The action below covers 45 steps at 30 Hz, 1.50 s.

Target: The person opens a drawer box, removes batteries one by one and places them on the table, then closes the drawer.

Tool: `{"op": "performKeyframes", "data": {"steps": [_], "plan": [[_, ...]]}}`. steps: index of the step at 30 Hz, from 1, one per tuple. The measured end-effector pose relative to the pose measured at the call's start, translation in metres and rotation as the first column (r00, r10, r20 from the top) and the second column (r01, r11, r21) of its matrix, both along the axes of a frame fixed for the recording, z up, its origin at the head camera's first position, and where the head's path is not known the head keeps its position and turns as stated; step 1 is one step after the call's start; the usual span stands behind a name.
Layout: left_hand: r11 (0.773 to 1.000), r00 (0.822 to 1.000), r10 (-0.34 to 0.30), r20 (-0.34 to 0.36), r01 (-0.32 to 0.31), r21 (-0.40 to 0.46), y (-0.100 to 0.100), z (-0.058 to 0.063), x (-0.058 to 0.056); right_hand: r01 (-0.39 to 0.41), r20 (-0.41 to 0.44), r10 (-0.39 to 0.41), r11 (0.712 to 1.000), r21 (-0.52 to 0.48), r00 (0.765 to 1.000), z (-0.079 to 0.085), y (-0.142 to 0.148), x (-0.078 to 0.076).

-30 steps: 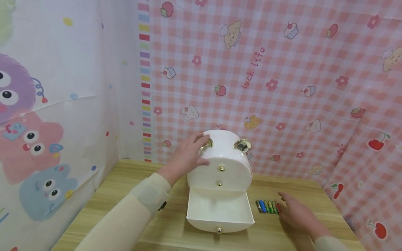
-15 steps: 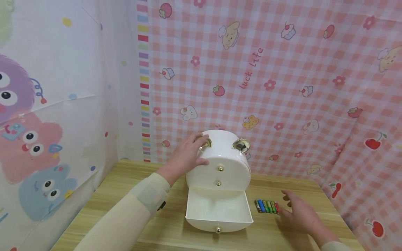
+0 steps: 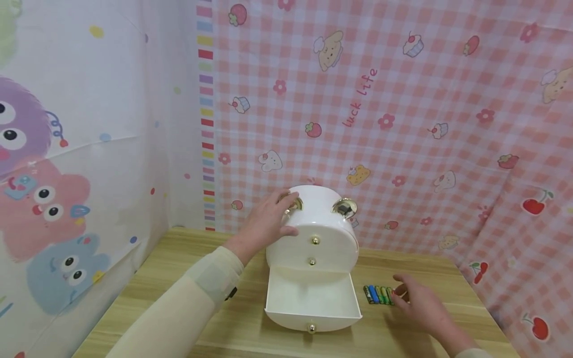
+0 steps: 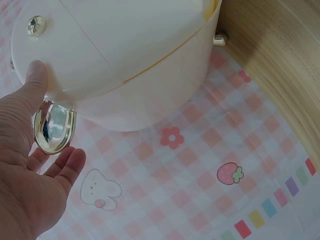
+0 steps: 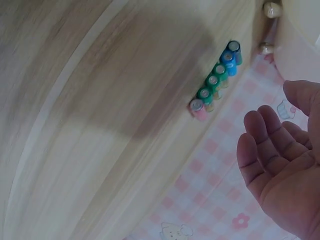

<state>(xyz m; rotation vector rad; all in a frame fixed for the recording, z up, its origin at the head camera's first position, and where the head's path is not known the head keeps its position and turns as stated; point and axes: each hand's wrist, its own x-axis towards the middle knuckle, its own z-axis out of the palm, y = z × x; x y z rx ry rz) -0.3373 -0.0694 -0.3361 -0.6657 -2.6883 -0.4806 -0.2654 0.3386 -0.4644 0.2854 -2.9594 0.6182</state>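
A white mini drawer cabinet (image 3: 318,206) with gold ears and round gold knobs stands on the table. Its lowest drawer (image 3: 312,320) is pulled out, with nothing inside. My left hand (image 3: 261,223) holds the cabinet by its left gold ear (image 4: 55,127); the thumb rests on the white front, and the other fingers reach behind the ear. To the right lies a row of several small batteries (image 3: 378,294), black, blue, green and red. My right hand (image 3: 421,304) hovers by the red end of that row. In the right wrist view its relaxed fingers (image 5: 256,125) hold nothing, apart from the batteries.
The wood-patterned table (image 3: 179,278) meets a pink checked cloth (image 3: 425,199) behind and at the right. A white cartoon-print cloth (image 3: 121,174) hangs on the left. The right gold ear (image 3: 344,208) sticks out from the cabinet's top.
My right hand drew back slightly to the right, then came back left to the red end of the battery row, its fingers more bent. The left hand and cabinet stay put.
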Motion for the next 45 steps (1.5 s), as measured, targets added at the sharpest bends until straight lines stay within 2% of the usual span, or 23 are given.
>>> {"op": "performKeyframes", "data": {"steps": [8, 15, 23, 27, 32, 42, 45], "plan": [[1.0, 1.0, -0.005, 0.005, 0.005, 0.001, 0.001, 0.003, 0.003, 0.009, 0.06, -0.005, 0.998, -0.064, 0.998, -0.001, -0.014, 0.006], [1.0, 1.0, -0.006, 0.0, 0.006, 0.004, 0.0, 0.002, 0.003, -0.042, 0.087, 0.056, 0.987, -0.158, 0.995, -0.005, -0.024, 0.012], [1.0, 1.0, -0.009, -0.006, 0.009, 0.009, 0.0, 0.0, 0.001, -0.007, 0.167, 0.044, 0.976, -0.218, 0.985, -0.006, -0.032, 0.019], [1.0, 1.0, -0.007, -0.003, 0.007, 0.007, 0.0, -0.001, 0.001, 0.003, 0.211, 0.054, 0.966, -0.26, 0.976, -0.008, -0.034, 0.023], [1.0, 1.0, -0.005, -0.006, 0.005, 0.006, 0.0, -0.001, 0.001, -0.015, 0.251, 0.105, 0.942, -0.336, 0.962, -0.012, -0.035, 0.028], [1.0, 1.0, -0.001, -0.002, 0.001, 0.004, -0.001, -0.001, 0.001, 0.086, 0.357, 0.061, 0.921, -0.38, 0.932, -0.019, -0.04, 0.032], [1.0, 1.0, -0.003, -0.005, 0.003, 0.006, -0.001, -0.001, 0.001, 0.081, 0.387, 0.101, 0.9, -0.428, 0.916, -0.022, -0.04, 0.034]]}}
